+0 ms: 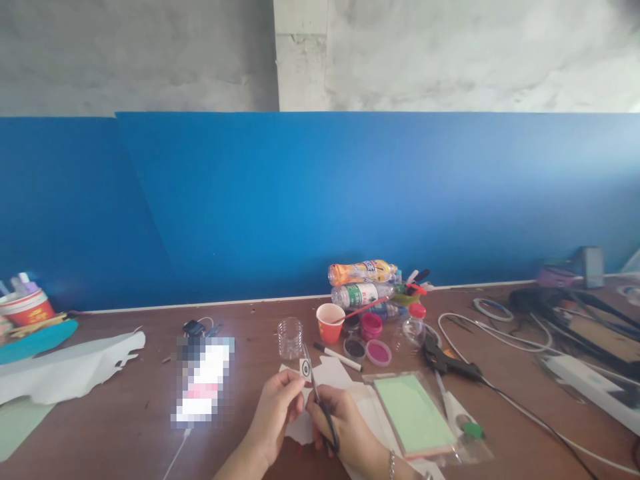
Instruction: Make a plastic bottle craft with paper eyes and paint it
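Between thumb and fingers, my left hand (281,407) pinches a small piece of white paper (305,369) with a black ringed oval drawn on it. My right hand (340,420) is closed around a pair of scissors (327,417) with dark handles. The blades point up and away from me, right beside the paper's right edge; whether they touch it I cannot tell. White paper sheets (337,373) lie on the table under and behind both hands. A black-and-white marker (339,357) rests just beyond the scissors.
Behind the hands stand a clear plastic cup (290,338), a red paper cup (329,325) with a brush, paint pots (371,327) and plastic bottles (363,272). Green paper (414,413) and a glue gun (450,360) with its cable are at right. A blurred phone (206,380) lies left.
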Available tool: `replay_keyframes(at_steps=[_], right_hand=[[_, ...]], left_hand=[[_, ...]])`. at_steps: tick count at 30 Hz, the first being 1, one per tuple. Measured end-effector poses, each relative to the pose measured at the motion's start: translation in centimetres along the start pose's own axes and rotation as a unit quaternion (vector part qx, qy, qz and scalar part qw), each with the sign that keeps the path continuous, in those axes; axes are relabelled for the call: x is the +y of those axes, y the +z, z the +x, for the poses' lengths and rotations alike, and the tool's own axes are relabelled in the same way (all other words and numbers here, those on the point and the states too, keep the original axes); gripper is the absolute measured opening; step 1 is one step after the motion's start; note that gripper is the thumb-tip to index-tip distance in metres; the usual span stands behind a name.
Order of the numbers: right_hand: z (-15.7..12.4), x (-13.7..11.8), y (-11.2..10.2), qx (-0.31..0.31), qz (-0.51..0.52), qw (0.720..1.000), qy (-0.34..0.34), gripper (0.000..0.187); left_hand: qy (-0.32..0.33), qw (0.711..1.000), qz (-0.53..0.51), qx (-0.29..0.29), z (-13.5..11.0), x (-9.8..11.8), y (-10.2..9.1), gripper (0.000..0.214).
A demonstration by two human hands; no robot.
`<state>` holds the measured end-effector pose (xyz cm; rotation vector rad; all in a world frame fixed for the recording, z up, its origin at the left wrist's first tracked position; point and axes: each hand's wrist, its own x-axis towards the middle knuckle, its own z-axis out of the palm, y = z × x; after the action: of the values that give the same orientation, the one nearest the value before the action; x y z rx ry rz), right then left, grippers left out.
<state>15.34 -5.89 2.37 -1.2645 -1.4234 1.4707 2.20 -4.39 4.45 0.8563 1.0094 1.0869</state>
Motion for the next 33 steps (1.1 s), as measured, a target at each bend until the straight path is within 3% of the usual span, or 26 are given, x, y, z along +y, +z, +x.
replay_keyframes(at_steps=[18, 33], right_hand=[[0.53, 0.88, -0.04, 0.001, 0.036, 0.999, -0.039, 0.024], [0.34, 0.45, -0.17, 0.006, 0.025, 1.000, -0.015, 0.019]], left_hand=[[-0.006, 1.000, -0.009, -0.024, 0.03, -0.38, 0.02, 0.027], [0.008, 0.999, 0.037, -0.027, 0.48, -0.08, -0.71, 0.027]])
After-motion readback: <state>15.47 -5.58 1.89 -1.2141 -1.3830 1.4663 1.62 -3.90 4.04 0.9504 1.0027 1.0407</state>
